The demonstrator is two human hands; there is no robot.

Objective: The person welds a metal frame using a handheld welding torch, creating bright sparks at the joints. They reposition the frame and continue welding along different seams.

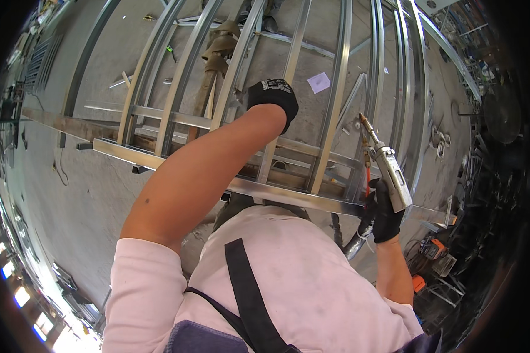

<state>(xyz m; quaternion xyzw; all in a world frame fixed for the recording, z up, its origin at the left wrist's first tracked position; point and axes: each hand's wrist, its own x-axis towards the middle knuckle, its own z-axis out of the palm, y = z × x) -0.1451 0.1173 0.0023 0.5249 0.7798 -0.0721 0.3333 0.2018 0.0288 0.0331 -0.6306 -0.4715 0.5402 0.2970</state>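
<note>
My right hand (385, 213), in a black glove, is wrapped round the grip of a metal welding gun (390, 170). The gun's copper-coloured nozzle points up and away, and an orange line runs beside its body. My left hand (275, 101), also gloved in black, reaches out over a metal frame (312, 195) of square tubes. It looks closed, beside one of the long tubes (239, 70), but its fingers are mostly hidden, and I cannot make out what they hold. The frame's near rail crosses just in front of my body.
A brown metal post with flared collars (219, 44) stands between the tubes. Paper (319, 83) and a green-and-black tool (170, 52) lie on the concrete floor. Orange-and-black equipment (433, 249) sits at the right. A thick silvery hose (358, 240) hangs below my right hand.
</note>
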